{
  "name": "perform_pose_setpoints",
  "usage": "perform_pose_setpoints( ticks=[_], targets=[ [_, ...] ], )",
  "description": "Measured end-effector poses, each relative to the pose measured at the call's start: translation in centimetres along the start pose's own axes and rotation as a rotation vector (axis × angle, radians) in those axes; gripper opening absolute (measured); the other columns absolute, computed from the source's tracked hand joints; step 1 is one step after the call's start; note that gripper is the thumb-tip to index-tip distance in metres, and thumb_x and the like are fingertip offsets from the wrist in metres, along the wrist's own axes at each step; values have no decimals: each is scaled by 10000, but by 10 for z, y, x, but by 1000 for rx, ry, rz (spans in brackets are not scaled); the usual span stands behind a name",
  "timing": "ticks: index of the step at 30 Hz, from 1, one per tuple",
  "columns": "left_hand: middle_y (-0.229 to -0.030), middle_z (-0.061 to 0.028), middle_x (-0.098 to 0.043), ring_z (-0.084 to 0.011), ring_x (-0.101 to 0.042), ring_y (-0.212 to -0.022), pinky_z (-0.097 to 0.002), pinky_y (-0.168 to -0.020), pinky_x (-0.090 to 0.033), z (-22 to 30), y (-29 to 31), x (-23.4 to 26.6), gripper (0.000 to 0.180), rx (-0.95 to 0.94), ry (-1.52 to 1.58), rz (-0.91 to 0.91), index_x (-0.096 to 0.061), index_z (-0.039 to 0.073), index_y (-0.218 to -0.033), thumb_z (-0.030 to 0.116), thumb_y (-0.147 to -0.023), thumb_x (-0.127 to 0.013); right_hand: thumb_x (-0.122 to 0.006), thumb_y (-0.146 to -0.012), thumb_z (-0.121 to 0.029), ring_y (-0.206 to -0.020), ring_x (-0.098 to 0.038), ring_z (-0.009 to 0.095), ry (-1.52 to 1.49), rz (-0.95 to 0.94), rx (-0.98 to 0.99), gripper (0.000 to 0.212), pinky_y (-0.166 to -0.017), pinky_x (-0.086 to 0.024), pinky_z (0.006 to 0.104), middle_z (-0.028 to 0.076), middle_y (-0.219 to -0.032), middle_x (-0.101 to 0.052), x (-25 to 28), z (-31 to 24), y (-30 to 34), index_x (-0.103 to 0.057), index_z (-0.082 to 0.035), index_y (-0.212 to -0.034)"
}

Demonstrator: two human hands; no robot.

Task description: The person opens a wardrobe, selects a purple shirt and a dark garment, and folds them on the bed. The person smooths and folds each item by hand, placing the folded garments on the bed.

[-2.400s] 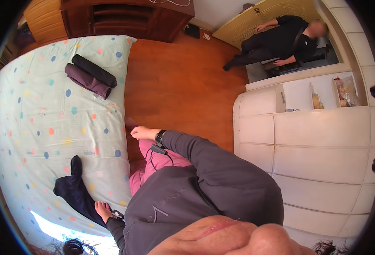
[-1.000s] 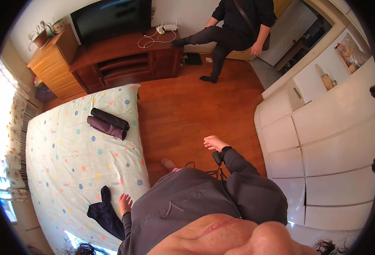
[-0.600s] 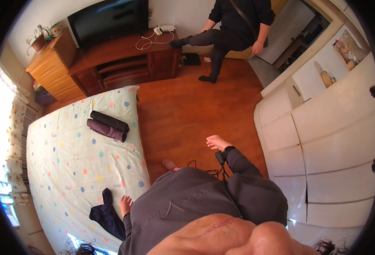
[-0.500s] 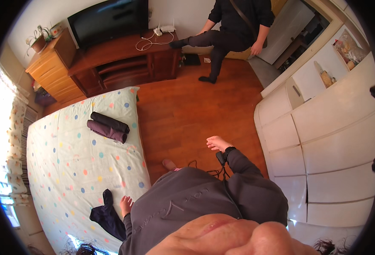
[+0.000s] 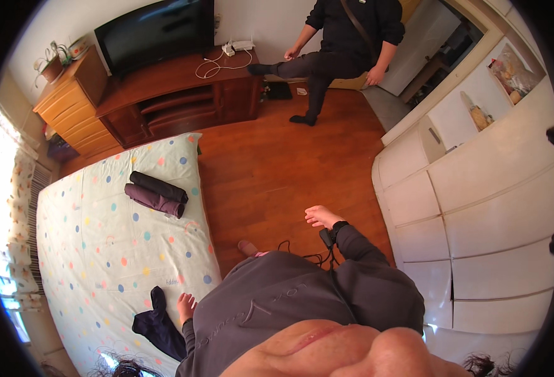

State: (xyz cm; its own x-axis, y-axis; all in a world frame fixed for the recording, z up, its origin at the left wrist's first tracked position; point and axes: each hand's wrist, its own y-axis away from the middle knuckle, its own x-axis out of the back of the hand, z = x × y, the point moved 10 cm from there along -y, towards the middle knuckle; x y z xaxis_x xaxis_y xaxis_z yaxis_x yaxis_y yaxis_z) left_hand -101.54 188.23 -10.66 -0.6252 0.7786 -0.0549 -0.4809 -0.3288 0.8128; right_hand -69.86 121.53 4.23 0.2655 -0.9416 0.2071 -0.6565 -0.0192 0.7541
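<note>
Clothing [image 5: 159, 328], dark navy and crumpled, lies on the dotted bedsheet [image 5: 101, 248] just beside the person's left hand [image 5: 187, 308], which is slack and grasps nothing visible; whether the two touch is hard to tell. The right hand [image 5: 322, 217] hangs above the wooden floor [image 5: 270, 166], relaxed and unladen. A black roll [image 5: 159, 186] and a purple roll [image 5: 153, 201] lie side by side farther up the bedsheet.

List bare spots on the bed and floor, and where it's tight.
Free: middle of the bed, between the two rolled garments and the crumpled navy garment; floor between bed and white cabinet, ahead of the right hand. Tight: the bed's near edge, with navy garment beside the left hand; far floor, by the other person's foot.
</note>
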Motion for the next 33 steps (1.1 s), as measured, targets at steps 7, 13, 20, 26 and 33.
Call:
perform_pose_setpoints(
  ticks=[7,13,20,26,33],
  targets=[
    [-1340,-101,-633,-294,-619,-1195,-488,-887,-520,2,-1,-8,503,0,-24,-35,-472,135,-1473,283,-1018,-627,-574,-1052,-330,-1131,-648,233,34,-5,-5,498,-928,-549,393,114,-1268,-658,1,2,0,-546,-13,-1435],
    [-1332,-93,-636,-282,-619,-1193,-486,-882,-523,4,2,-11,508,3,4,-30,-470,131,-1473,284,-1016,-631,-575,-1051,-324,-1143,-648,241,62,2,5,504,-941,-549,406,132,-1289,-652,2,-8,2,-538,-11,-1445],
    [-1317,-88,-643,-260,-624,-1164,-448,-857,-528,4,6,-11,506,14,-45,28,-474,129,-1475,285,-1018,-627,-580,-1047,-303,-1146,-647,244,59,-4,4,496,-944,-547,407,124,-1280,-653,3,-12,2,-542,-6,-1442],
    [-1329,-88,-640,-252,-616,-1175,-427,-861,-518,10,9,-25,505,-34,-13,-17,-468,117,-1480,278,-1024,-615,-573,-1045,-315,-1161,-639,238,61,-11,12,503,-955,-537,400,121,-1283,-653,8,-16,2,-545,-5,-1441],
    [-1350,-89,-633,-255,-604,-1205,-420,-876,-511,15,13,-37,505,-43,-31,-49,-468,113,-1479,281,-1025,-612,-578,-1042,-309,-1157,-638,235,71,-13,18,499,-961,-537,410,124,-1289,-651,6,-19,2,-550,-3,-1436]
  ],
)
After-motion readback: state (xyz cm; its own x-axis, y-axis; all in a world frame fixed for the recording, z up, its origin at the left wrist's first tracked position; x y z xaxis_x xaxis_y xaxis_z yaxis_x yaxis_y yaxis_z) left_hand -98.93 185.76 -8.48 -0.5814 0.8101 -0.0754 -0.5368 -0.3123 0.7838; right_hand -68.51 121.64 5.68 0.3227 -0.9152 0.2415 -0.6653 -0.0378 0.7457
